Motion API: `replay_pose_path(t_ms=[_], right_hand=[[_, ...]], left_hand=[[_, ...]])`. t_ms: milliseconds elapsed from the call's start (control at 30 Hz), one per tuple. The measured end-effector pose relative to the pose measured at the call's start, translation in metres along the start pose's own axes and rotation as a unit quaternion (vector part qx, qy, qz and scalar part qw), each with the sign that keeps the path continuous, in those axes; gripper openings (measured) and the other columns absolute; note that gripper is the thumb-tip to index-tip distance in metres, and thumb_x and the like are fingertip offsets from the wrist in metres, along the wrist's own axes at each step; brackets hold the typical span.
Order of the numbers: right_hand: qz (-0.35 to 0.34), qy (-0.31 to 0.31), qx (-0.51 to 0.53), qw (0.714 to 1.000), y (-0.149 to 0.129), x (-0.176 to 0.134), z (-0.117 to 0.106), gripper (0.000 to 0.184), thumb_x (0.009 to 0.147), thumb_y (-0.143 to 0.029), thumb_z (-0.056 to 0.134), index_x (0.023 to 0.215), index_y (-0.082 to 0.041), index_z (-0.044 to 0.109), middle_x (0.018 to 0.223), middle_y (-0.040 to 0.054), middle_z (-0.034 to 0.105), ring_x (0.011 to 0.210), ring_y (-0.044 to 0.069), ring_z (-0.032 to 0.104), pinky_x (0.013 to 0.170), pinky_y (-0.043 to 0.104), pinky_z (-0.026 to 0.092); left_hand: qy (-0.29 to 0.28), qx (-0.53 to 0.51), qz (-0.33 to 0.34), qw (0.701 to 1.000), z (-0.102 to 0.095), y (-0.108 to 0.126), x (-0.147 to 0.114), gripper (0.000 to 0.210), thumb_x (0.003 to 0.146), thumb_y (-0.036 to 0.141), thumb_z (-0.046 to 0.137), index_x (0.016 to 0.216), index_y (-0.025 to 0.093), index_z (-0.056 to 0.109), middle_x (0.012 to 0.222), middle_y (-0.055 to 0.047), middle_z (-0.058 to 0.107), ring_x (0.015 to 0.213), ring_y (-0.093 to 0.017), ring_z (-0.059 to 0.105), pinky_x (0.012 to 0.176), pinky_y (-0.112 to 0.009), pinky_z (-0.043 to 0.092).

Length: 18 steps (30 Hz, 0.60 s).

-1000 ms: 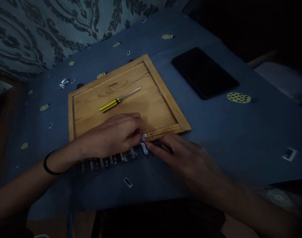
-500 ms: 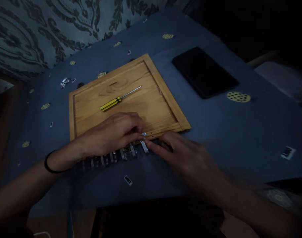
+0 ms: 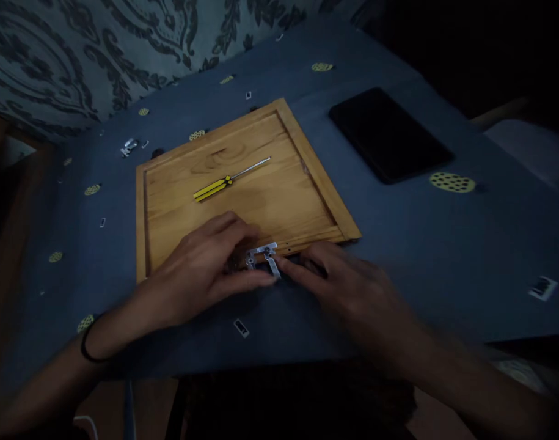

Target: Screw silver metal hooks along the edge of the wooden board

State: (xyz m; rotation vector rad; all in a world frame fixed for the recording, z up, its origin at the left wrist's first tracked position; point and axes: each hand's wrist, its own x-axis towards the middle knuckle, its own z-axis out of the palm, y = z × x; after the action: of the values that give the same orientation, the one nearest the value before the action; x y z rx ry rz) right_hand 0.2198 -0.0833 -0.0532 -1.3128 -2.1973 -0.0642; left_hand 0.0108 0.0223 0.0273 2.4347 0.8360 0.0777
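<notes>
A metal hook rack (image 3: 263,249) lies along the near edge of a framed wooden board (image 3: 327,235); one bright hook hangs from its right end, and the rest is hidden. My left hand (image 3: 199,260) is around the rack, fingers behind it and thumb stretched along its front to the hook's lower tip. From the right, my right hand (image 3: 343,281) presses its index fingertip on that hook, its other fingers curled under. Small dark holes show in the board's edge just right of the rack. A yellow-handled screwdriver (image 3: 215,187) rests on the board.
A black tablet (image 3: 389,137) lies on the blue patterned tablecloth (image 3: 398,238) to the right of the board. Small metal pieces (image 3: 129,146) sit beyond the board's far left corner. A patterned curtain or wall covering (image 3: 137,43) borders the table's far side.
My left hand has shifted from above the rack to around it, its thumb now lower and in front. The rack's right part shows more. My right hand stays at the hook; the view shifted slightly.
</notes>
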Motion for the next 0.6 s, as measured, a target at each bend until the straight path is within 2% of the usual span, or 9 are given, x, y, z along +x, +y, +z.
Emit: replay_pose_path(t_ms=[100, 233, 367, 600], right_hand=[[0.007, -0.006, 0.008, 1.0, 0.001, -0.002, 0.002, 0.042, 0.092, 0.0, 0.041, 0.125, -0.019, 0.058, 0.081, 0.0016, 0.059, 0.073, 0.014, 0.058, 0.06, 0.022, 0.045], [0.013, -0.006, 0.007, 1.0, 0.001, -0.003, 0.004, 0.041, 0.092, -0.001, 0.039, 0.122, -0.02, 0.06, 0.082, 0.0013, 0.059, 0.069, 0.013, 0.054, 0.056, 0.022, 0.04], [0.006, -0.012, -0.001, 1.0, 0.001, -0.002, 0.002, 0.04, 0.093, 0.0, 0.04, 0.123, -0.018, 0.06, 0.083, 0.0018, 0.059, 0.068, 0.013, 0.054, 0.058, 0.023, 0.042], [0.015, -0.005, 0.016, 1.0, 0.001, -0.003, 0.004, 0.039, 0.092, -0.002, 0.041, 0.12, -0.019, 0.061, 0.083, 0.0012, 0.06, 0.067, 0.013, 0.053, 0.057, 0.023, 0.04]], left_hand=[[0.033, 0.082, -0.013, 0.996, 0.015, 0.006, -0.009, 0.054, 0.086, 0.06, 0.071, 0.117, 0.017, 0.061, 0.116, -0.008, 0.065, 0.103, -0.025, 0.062, 0.085, -0.039, 0.051], [0.062, 0.15, -0.019, 0.987, 0.031, 0.01, -0.009, 0.054, 0.083, 0.057, 0.076, 0.115, 0.017, 0.061, 0.119, -0.01, 0.066, 0.108, -0.03, 0.06, 0.089, -0.045, 0.051], [0.083, 0.168, -0.014, 0.982, 0.036, 0.011, -0.007, 0.045, 0.084, 0.049, 0.078, 0.11, 0.016, 0.063, 0.112, -0.009, 0.068, 0.105, -0.031, 0.06, 0.088, -0.047, 0.05], [0.094, 0.163, -0.013, 0.982, 0.038, 0.013, -0.008, 0.037, 0.088, 0.046, 0.075, 0.109, 0.017, 0.064, 0.112, -0.009, 0.068, 0.106, -0.03, 0.059, 0.089, -0.046, 0.049]])
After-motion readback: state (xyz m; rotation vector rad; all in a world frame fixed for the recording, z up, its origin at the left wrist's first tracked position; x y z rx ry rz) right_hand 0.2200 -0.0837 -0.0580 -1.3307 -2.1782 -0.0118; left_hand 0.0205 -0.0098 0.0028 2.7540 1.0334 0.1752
